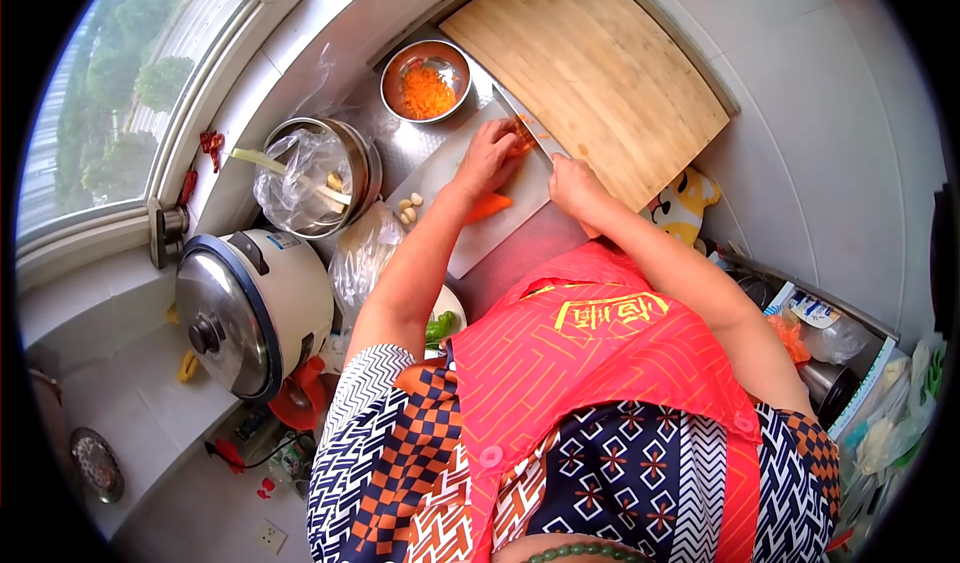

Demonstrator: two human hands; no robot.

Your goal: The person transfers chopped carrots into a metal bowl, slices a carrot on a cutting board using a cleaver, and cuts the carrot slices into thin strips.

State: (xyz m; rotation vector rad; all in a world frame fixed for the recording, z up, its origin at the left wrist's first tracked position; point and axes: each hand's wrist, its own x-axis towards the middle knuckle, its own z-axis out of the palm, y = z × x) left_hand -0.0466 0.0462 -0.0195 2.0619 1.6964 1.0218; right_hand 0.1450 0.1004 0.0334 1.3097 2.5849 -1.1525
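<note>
Kitchen corner. Pale cutting board [462, 248] at centre on a dark red surface, steel counter [408, 153] behind it; large wooden board [590, 63] upper right, against pale tiled wall [800, 93]. Window [125, 103] upper left; rice cooker [290, 288] at left.

Writing: gold characters on my red apron [600, 353], too distorted to read surely. Small blue label [277, 240] on the cooker, illegible.

Cut carrot [523, 135] lies near the pale board's upper edge, under and just beyond my left fingertips. Left hand [487, 158]: fingers bunched, bent down, holding it. Right hand [577, 185]: closed round the handle of a knife [541, 141], blade just beside the carrot, pointing up-left. Larger carrot piece [488, 207] below the left hand; garlic cloves [410, 206] left of my wrist. Steel bowl [391, 90], upper centre, holds chopped orange bits [427, 92].
</note>
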